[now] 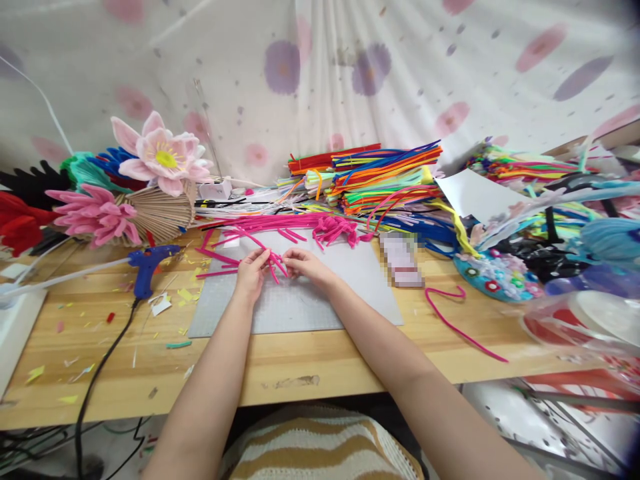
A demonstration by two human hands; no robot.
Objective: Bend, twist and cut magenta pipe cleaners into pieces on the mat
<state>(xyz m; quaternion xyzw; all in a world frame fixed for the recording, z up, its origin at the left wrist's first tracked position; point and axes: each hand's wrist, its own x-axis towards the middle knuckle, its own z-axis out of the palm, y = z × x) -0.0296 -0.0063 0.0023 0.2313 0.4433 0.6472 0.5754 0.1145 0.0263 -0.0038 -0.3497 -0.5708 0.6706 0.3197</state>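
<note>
My left hand [250, 272] and my right hand [306, 263] meet over a grey cutting mat [300, 303] on the wooden table. Both pinch short pink pipe cleaners [274, 264], whose ends stick out between the fingers. More cut pink pieces [220, 257] lie scattered on the mat's far left, and a heap of pink pipe cleaners [310, 227] sits just beyond my hands.
A blue glue gun [147, 263] with a black cord lies left of the mat. Finished pink flowers [160, 155] and a fan stand at the far left. Stacks of coloured pipe cleaners [385, 173] fill the back. A long pink pipe cleaner [460, 327] lies at right.
</note>
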